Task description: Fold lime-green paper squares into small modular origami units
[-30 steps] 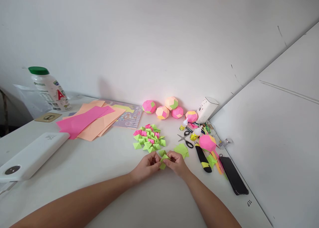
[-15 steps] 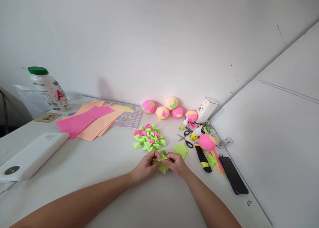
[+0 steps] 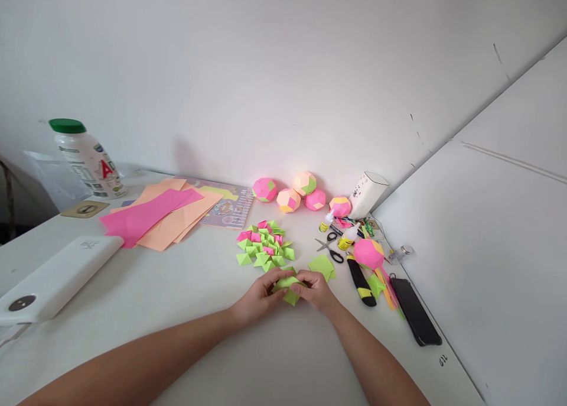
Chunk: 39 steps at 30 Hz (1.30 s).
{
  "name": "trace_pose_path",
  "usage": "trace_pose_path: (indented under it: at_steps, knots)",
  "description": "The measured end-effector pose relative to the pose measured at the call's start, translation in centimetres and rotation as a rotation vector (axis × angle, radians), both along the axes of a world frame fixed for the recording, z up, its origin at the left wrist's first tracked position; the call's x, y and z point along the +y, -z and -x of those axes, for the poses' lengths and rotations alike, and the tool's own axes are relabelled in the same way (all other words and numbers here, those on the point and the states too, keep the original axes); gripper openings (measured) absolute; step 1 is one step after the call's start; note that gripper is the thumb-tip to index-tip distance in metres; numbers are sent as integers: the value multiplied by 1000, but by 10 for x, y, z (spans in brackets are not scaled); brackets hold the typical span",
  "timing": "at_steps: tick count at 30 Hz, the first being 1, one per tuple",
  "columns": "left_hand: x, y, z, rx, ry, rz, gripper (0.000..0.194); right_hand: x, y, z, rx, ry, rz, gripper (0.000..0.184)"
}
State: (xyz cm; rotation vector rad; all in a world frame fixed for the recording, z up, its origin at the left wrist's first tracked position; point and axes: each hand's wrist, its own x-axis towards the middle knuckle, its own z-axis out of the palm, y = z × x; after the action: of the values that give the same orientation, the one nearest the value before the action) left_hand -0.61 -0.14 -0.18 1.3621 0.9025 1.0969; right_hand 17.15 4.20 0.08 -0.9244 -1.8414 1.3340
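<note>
A small green paper piece is pinched between my two hands near the front middle of the table. My left hand grips its left side, thumb and fingers closed on it. On the right side, my right hand has thumb and fingers closed on the same piece. Part of the paper is covered by my fingers, and another green bit shows below it. Just beyond lies a heap of folded green and pink paper units. Flat green paper squares rest beside my right hand.
Scissors, glue bottles and a cutter knife lie to the right, near a black phone. Paper balls line the wall. At left are paper sheets, a white power bank and a bottle.
The green paper between my fingers has changed shape and now looks more folded over. My left fingers have shifted slightly to the right across its top; both forearms stay in place.
</note>
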Motion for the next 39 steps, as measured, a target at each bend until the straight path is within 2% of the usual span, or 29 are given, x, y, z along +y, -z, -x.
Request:
trace_pose_path:
  at_steps: [6,13,23,33,39]
  knots:
    - [0,-3,-1,199,-34,-35,32,-1,0,2,79,55,73,20]
    - [1,-2,-1,207,-45,-38,32,-1,3,5,164,114,151,23]
    - [-2,-9,-2,216,-35,9,31,1,6,3,149,138,107,17]
    - [-3,-12,-1,245,-23,-6,31,2,4,3,163,132,125,13]
    - [-3,-10,-3,177,-65,21,35,2,4,2,170,117,143,13]
